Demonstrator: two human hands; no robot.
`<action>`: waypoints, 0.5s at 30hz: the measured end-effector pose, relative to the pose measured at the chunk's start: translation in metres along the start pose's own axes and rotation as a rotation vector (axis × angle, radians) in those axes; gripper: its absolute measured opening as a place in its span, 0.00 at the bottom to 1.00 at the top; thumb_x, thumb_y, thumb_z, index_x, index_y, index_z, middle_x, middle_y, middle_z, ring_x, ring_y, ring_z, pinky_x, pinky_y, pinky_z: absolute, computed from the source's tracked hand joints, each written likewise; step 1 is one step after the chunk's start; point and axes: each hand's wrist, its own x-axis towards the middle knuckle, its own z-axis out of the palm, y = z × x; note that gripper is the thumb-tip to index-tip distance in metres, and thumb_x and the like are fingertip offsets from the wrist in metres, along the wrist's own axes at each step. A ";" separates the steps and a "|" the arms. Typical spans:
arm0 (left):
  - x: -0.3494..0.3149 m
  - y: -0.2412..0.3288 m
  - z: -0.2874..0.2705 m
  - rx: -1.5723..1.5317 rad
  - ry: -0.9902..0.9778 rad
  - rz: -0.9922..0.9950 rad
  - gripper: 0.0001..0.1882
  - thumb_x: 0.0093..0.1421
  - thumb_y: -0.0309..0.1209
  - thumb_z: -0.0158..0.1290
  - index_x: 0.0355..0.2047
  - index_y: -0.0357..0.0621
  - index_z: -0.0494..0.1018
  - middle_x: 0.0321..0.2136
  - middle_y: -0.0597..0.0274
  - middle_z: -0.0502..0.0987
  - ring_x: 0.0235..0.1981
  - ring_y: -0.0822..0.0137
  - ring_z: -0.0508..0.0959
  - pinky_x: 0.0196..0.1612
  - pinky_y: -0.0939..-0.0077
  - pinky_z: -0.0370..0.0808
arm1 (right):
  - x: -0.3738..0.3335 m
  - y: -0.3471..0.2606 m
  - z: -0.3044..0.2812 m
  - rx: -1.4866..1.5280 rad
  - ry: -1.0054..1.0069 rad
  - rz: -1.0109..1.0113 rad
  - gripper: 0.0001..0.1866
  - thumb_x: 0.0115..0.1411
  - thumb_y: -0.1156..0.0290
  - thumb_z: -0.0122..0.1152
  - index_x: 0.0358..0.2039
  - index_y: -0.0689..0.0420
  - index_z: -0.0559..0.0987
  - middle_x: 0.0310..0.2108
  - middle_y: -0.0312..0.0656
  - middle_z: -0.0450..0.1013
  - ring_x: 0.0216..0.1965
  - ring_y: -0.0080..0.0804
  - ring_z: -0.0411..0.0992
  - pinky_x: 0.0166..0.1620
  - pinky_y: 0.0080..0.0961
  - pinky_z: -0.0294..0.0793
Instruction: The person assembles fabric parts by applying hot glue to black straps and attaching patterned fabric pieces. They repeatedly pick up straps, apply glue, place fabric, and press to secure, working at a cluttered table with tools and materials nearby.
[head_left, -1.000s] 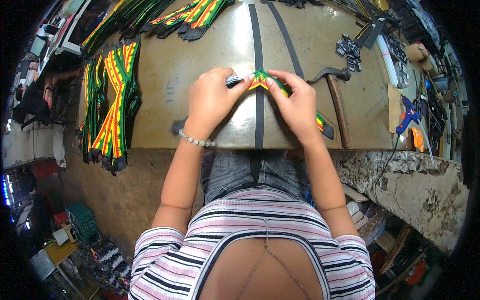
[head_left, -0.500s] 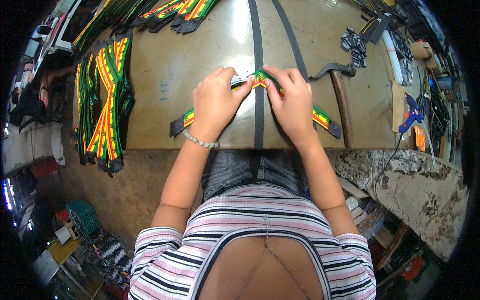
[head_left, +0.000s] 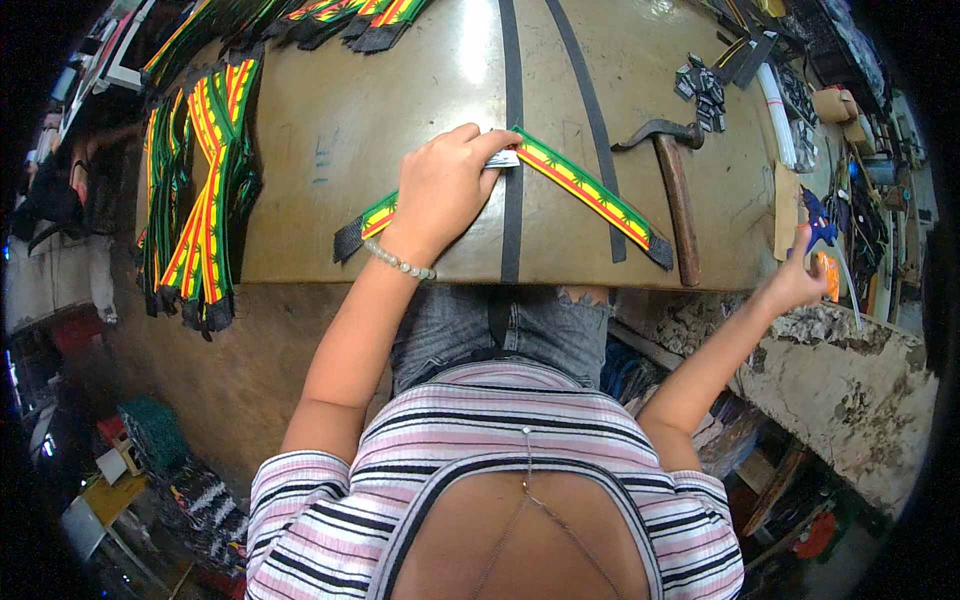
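My left hand point(head_left: 445, 185) pinches the folded peak of a patterned strap point(head_left: 590, 190) in green, yellow and red with black ends. A small white label point(head_left: 503, 159) shows at the fingertips of that hand. The strap forms an upside-down V on the table, its left arm partly hidden under my wrist. Out at the table's right edge is my right hand point(head_left: 797, 280), its fingers apart at the handle of a blue glue gun point(head_left: 820, 222). The gun's handle is mostly covered by the fingers, and I see no firm grip on it.
A hammer point(head_left: 677, 200) lies right of the strap. Bundles of similar straps point(head_left: 212, 190) hang over the table's left edge, with more straps point(head_left: 385, 25) at the back. Small black-and-white pieces point(head_left: 703, 92) lie beyond the hammer. An orange packet point(head_left: 828, 275) is beside my right hand.
My right hand has let go of the strap and swung right to the glue gun. The strap's right arm now shows whole. My left hand stays at the peak.
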 end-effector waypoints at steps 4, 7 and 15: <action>0.002 -0.002 0.003 -0.173 0.091 -0.064 0.14 0.53 0.30 0.61 0.41 0.52 0.80 0.33 0.57 0.81 0.33 0.53 0.81 0.36 0.62 0.77 | 0.070 0.111 0.016 -0.065 -0.153 -0.142 0.29 0.52 0.52 0.75 0.34 0.67 0.73 0.36 0.50 0.77 0.35 0.38 0.77 0.37 0.31 0.75; 0.004 -0.005 0.003 -0.228 0.095 -0.158 0.14 0.52 0.28 0.64 0.41 0.47 0.80 0.34 0.52 0.82 0.34 0.53 0.82 0.38 0.64 0.77 | 0.090 0.084 0.028 -0.285 -0.461 0.081 0.30 0.57 0.47 0.69 0.34 0.67 0.74 0.33 0.47 0.79 0.29 0.35 0.80 0.32 0.32 0.76; 0.006 -0.011 0.004 -0.275 0.101 -0.150 0.09 0.50 0.27 0.65 0.33 0.41 0.82 0.29 0.50 0.82 0.30 0.55 0.82 0.36 0.68 0.77 | -0.056 -0.158 0.015 0.561 -1.274 -0.097 0.22 0.64 0.60 0.63 0.53 0.56 0.70 0.36 0.38 0.78 0.27 0.20 0.75 0.23 0.15 0.71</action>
